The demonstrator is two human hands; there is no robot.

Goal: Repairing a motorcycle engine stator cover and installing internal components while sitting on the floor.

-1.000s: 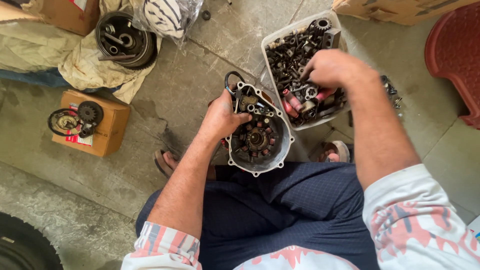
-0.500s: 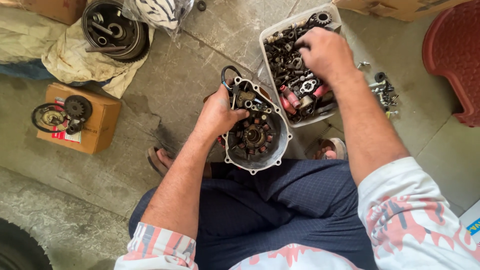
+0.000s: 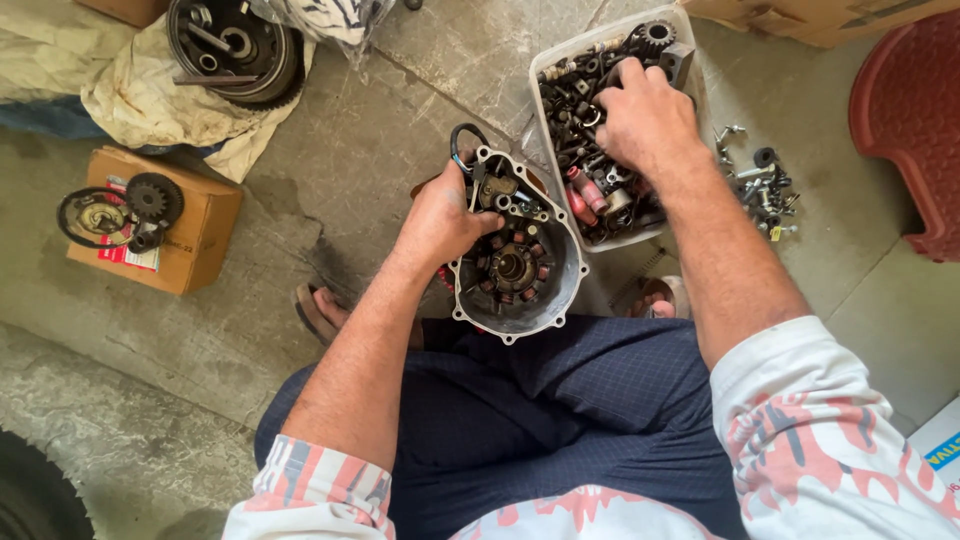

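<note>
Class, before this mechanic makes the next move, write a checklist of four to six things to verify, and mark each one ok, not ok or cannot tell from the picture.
1. Left hand has a firm grip on the engine cover: ok, fingers wrap its left edge.
2. Cover faces up with the coil ring visible: ok.
3. Right hand is inside the parts tub: ok, it rests among the parts.
4. Right hand has picked a part: cannot tell, the fingers hide it.
5. Loose bolts lie clear of the tub on the floor: ok.
6. Black cable on the cover is free of the tub: cannot tell.
</note>
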